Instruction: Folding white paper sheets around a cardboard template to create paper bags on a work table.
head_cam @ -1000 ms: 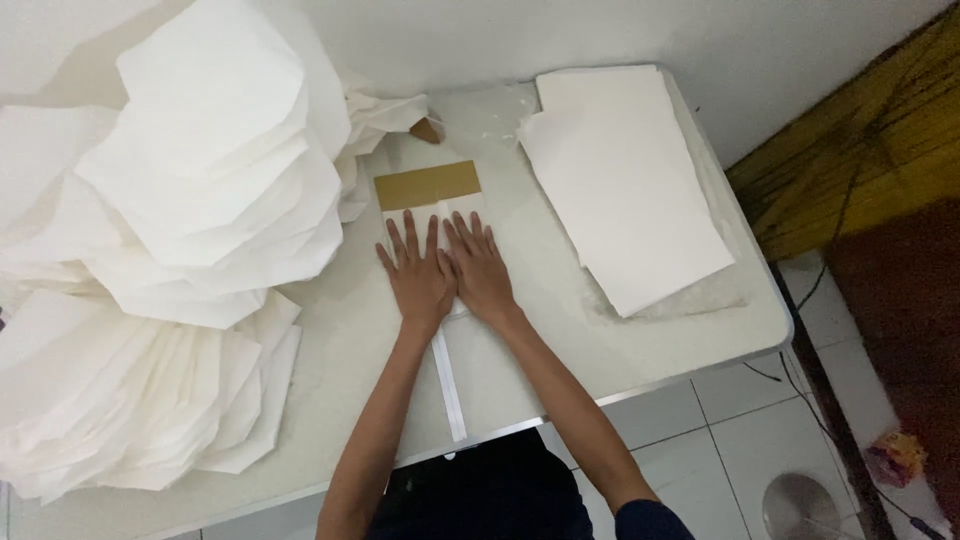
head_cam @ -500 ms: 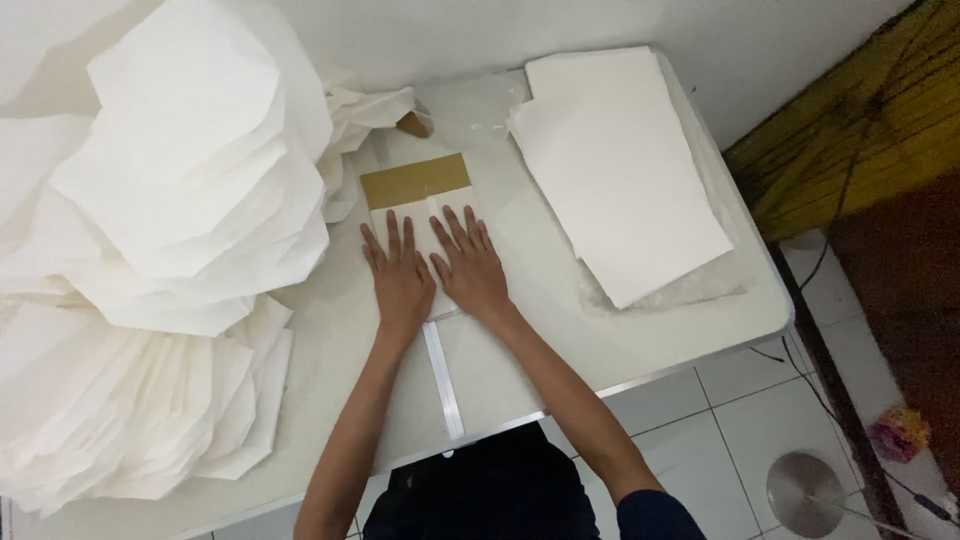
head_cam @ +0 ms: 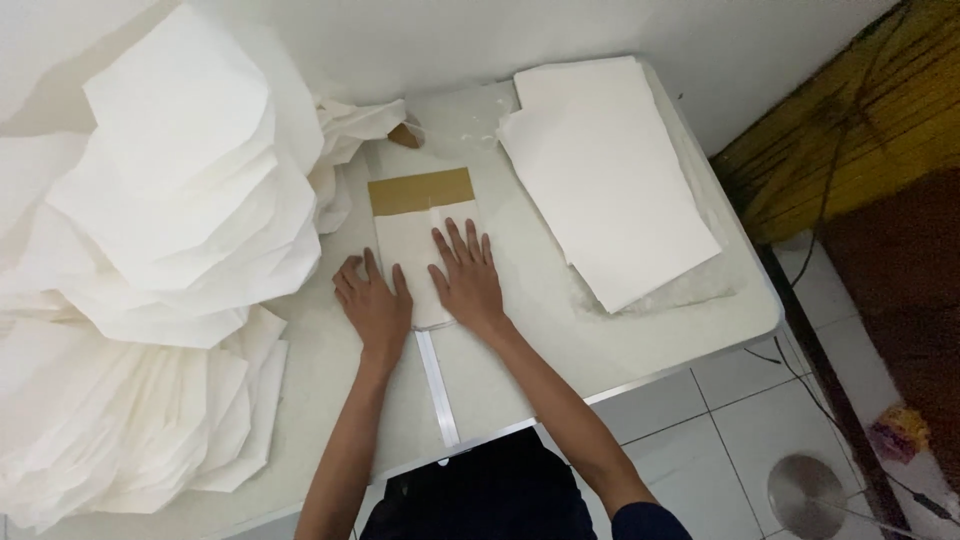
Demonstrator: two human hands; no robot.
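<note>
Both hands have slid down the folded white paper piece (head_cam: 425,265), the left hand (head_cam: 375,305) lower and drifting off its left edge.

Right hand (head_cam: 468,280) lies flat, fingers spread, pressing the piece; its brown strip (head_cam: 420,190) sits beyond the fingertips. Folding looks done, flattening underway; a flat white sheet stack (head_cam: 610,170) waits to the right.

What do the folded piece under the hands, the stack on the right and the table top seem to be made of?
Folded piece: likely thin paper, matte off-white, creased flat, with a brown kraft-like band across its top. Both the left hand and right hand press on it. Stack of sheets: the same matte white paper, edges fanned. Table: probably plastic, smooth off-white with a soft sheen; its front edge looks metallic.
</note>
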